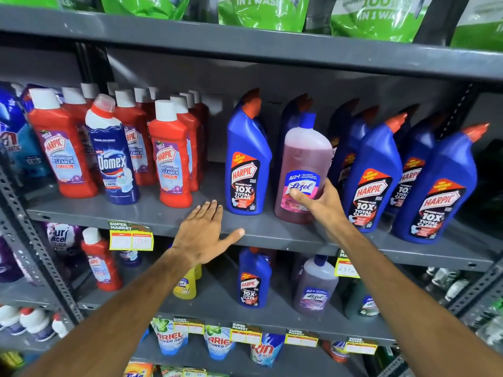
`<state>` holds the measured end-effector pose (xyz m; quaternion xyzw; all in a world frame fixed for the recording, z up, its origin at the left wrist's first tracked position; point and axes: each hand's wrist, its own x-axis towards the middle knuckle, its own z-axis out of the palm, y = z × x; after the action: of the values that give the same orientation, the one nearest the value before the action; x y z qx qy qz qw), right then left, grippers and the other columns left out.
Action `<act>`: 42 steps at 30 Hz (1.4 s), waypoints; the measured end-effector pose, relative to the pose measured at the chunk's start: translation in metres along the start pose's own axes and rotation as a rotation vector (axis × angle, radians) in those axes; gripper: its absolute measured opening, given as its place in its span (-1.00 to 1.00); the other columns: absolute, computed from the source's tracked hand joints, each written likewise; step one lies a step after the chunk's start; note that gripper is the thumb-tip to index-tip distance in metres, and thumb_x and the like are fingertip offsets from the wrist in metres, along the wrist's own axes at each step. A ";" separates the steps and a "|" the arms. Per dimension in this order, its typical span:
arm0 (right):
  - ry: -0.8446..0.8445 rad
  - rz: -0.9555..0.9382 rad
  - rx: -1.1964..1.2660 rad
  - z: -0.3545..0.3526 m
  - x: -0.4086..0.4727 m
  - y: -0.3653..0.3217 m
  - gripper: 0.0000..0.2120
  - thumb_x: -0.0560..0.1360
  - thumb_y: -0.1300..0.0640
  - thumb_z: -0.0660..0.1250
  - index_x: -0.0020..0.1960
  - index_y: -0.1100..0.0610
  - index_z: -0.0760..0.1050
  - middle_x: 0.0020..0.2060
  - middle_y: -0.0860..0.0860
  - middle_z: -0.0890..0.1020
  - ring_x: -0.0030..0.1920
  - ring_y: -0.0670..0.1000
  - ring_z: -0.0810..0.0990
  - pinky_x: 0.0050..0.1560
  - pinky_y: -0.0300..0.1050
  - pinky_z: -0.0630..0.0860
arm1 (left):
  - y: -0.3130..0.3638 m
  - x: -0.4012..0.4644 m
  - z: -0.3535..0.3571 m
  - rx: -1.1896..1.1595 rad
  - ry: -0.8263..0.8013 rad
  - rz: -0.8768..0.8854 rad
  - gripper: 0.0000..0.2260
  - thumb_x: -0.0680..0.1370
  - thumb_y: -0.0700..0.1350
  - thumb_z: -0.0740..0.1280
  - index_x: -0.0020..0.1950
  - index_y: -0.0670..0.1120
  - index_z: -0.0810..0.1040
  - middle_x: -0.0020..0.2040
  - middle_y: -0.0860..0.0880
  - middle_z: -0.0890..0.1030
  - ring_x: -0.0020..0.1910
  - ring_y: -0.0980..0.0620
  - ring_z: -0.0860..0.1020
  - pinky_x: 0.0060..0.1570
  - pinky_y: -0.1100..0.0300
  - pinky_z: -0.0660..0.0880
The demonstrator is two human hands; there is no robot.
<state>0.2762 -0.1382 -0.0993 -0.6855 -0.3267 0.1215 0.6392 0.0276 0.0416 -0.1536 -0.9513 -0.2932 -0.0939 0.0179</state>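
Observation:
My right hand (pixel 319 206) grips a pink Lizol bottle (pixel 304 156) with a blue cap, thumb across its label. The bottle stands on the grey middle shelf (pixel 174 216) between blue Harpic bottles. My left hand (pixel 205 229) is flat with straight fingers over the shelf's front edge, just left of one blue Harpic bottle (pixel 246 164). It holds nothing.
Red Harpic bathroom cleaner bottles (pixel 170 156) and a Domex bottle (pixel 113 153) stand at the left of the same shelf. More blue Harpic bottles (pixel 435 191) fill the right. Green pouches (pixel 261 9) sit above; further cleaners and detergent packs fill the shelves below.

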 end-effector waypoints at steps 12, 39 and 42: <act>0.112 -0.057 -0.037 -0.015 -0.082 -0.015 -0.24 0.14 -0.17 0.74 0.22 0.01 0.52 0.06 -0.03 0.77 0.06 0.00 0.77 0.16 0.20 0.70 | 0.013 -0.066 0.027 0.022 0.251 0.060 -0.14 0.63 0.41 -0.06 0.66 -0.25 0.07 0.68 -0.28 0.09 0.67 -0.20 0.05 0.64 -0.17 0.03; 0.277 0.308 -0.216 0.012 -0.214 0.188 -0.30 0.26 0.09 0.75 0.21 -0.02 0.38 -0.01 -0.10 0.64 -0.05 -0.21 0.64 -0.04 -0.21 0.68 | 0.022 -0.111 0.221 -0.049 -0.149 0.161 -0.12 0.62 0.40 -0.07 0.66 -0.28 0.05 0.69 -0.28 0.01 0.67 -0.24 0.06 0.63 -0.16 0.08; 0.335 0.327 -0.118 0.037 -0.208 0.229 -0.23 0.29 0.22 0.72 0.37 0.09 0.39 0.16 0.05 0.68 0.01 -0.10 0.71 -0.03 -0.30 0.68 | 0.018 -0.100 0.254 -0.068 -0.175 0.140 -0.12 0.61 0.40 -0.05 0.66 -0.28 0.06 0.68 -0.29 0.05 0.66 -0.25 0.08 0.64 -0.12 0.01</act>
<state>0.1642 -0.2270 -0.3759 -0.7761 -0.1074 0.0886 0.6151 -0.0009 -0.0064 -0.4221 -0.9740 -0.2233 -0.0188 -0.0335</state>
